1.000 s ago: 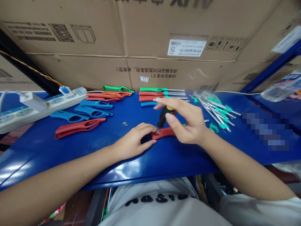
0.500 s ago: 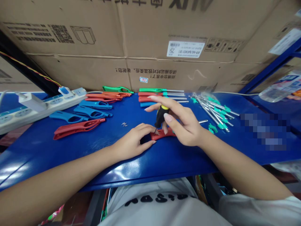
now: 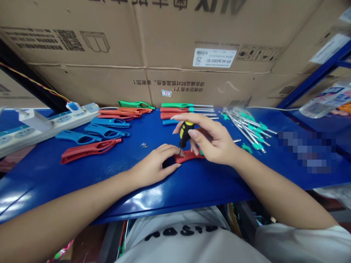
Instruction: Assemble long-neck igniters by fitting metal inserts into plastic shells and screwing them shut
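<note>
A red lighter-shaped handle lies on the blue table near the middle, with a metal rod showing past its right side. My left hand grips the handle's left end between thumb and fingers. In my right hand is a black and yellow screwdriver, held nearly upright between thumb and fingers. Its tip meets the left end of the red handle. Several small screws lie left of the handle. Part of the handle is hidden behind my right hand.
Blue, red, orange and green handles lie left, beside a white power strip. Handles with metal rods lie at the back. Rods with green parts are piled right. A cardboard box stands behind the blue table.
The screwdriver has turned a little in my right hand, showing more yellow, and my fingers have shifted around it. My left hand keeps its hold. The view has shifted slightly.
</note>
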Action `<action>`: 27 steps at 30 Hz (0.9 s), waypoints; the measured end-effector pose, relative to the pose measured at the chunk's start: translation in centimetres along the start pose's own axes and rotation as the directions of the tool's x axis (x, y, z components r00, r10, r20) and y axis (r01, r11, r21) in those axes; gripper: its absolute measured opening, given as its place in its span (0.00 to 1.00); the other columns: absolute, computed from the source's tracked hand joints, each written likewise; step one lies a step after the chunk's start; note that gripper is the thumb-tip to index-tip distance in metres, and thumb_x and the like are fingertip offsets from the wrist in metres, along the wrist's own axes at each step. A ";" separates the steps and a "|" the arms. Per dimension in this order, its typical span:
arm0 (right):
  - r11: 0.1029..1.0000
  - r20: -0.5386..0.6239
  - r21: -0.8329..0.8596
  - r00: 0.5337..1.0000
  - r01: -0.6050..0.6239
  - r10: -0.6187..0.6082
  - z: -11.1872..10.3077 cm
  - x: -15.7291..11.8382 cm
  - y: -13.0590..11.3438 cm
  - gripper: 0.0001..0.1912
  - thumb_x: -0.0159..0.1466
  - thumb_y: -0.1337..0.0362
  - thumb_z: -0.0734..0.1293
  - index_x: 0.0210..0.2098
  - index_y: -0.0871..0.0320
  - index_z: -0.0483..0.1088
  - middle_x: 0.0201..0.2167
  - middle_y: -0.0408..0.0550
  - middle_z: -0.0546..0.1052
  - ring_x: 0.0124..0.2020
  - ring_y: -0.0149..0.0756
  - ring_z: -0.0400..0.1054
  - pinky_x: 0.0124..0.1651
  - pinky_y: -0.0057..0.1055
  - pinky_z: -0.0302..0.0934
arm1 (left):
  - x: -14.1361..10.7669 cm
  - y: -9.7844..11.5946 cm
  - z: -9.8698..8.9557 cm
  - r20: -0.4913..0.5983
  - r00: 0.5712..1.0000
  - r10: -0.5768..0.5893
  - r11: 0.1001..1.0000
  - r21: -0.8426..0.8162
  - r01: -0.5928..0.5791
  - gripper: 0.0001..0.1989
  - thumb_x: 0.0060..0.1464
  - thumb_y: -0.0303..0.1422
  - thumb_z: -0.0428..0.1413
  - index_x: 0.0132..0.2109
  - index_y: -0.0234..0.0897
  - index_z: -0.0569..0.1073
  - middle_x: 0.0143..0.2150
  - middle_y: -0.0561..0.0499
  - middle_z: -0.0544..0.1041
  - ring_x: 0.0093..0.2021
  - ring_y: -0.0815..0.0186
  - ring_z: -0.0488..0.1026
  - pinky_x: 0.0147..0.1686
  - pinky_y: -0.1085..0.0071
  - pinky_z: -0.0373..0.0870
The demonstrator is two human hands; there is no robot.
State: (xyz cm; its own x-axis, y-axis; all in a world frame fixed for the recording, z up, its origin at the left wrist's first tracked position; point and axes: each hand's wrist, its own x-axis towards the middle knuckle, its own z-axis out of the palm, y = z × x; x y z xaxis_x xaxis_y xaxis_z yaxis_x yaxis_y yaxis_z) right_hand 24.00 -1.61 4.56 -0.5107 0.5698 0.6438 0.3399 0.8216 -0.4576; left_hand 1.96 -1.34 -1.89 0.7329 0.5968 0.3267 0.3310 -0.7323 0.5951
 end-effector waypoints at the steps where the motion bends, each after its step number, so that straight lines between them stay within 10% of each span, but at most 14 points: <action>1: 0.999 -0.033 -0.042 0.999 0.017 -0.018 0.0 0.0 0.2 0.18 0.74 0.60 0.58 0.60 0.55 0.66 0.50 0.50 0.79 0.37 0.31 0.76 0.40 0.31 0.72 | 0.0 0.0 0.0 -0.001 1.000 -0.002 1.000 0.000 0.002 0.12 0.65 0.32 0.56 0.54 0.40 0.72 0.49 0.46 0.77 0.50 0.59 0.74 0.53 0.60 0.72; 7: 0.890 -0.066 -0.381 0.953 0.249 -0.295 -0.6 -0.4 0.8 0.15 0.72 0.56 0.62 0.52 0.57 0.71 0.39 0.49 0.81 0.38 0.35 0.76 0.41 0.31 0.71 | 0.0 -0.1 0.1 -0.013 1.000 0.004 1.000 0.000 -0.004 0.11 0.65 0.33 0.56 0.53 0.40 0.72 0.51 0.46 0.77 0.52 0.58 0.74 0.55 0.58 0.72; 12: 0.994 0.033 -0.066 0.996 0.083 -0.081 -0.5 0.0 -0.3 0.19 0.75 0.62 0.54 0.62 0.55 0.64 0.49 0.48 0.79 0.38 0.29 0.75 0.42 0.29 0.71 | 0.1 -0.2 0.0 -0.005 1.000 0.000 0.999 0.033 0.000 0.11 0.65 0.33 0.56 0.53 0.40 0.73 0.50 0.46 0.77 0.52 0.58 0.74 0.54 0.58 0.71; 17: 0.943 -0.147 -0.280 0.962 0.181 -0.228 -0.2 0.1 0.2 0.15 0.67 0.52 0.68 0.44 0.57 0.74 0.34 0.47 0.80 0.35 0.34 0.74 0.41 0.32 0.71 | 0.0 -0.3 0.1 -0.017 1.000 0.010 0.999 0.038 -0.009 0.12 0.64 0.32 0.57 0.54 0.40 0.72 0.51 0.47 0.78 0.52 0.58 0.75 0.54 0.59 0.71; 24: 0.987 0.050 0.152 0.998 -0.044 0.036 -0.3 0.3 -0.1 0.21 0.76 0.62 0.52 0.66 0.54 0.60 0.53 0.51 0.77 0.28 0.24 0.72 0.31 0.24 0.70 | 0.2 0.1 -0.2 -0.004 1.000 -0.016 1.000 0.022 0.016 0.09 0.64 0.32 0.56 0.51 0.40 0.73 0.49 0.48 0.78 0.51 0.59 0.75 0.53 0.59 0.72; 27: 1.000 -0.081 -0.024 0.996 0.018 -0.020 -0.3 0.4 0.4 0.16 0.71 0.54 0.64 0.53 0.56 0.72 0.43 0.48 0.80 0.32 0.29 0.72 0.35 0.28 0.70 | 0.2 0.0 -0.1 -0.015 1.000 0.004 0.999 0.034 -0.003 0.09 0.65 0.33 0.56 0.51 0.40 0.72 0.49 0.48 0.78 0.51 0.59 0.74 0.54 0.59 0.72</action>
State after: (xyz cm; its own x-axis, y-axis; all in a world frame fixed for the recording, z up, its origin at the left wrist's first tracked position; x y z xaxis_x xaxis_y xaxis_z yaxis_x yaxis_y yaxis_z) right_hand 24.18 -1.02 4.84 -0.4516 0.5524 0.7007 0.3493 0.8321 -0.4308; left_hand 2.01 -1.20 -1.80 0.7253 0.5988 0.3397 0.3489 -0.7451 0.5684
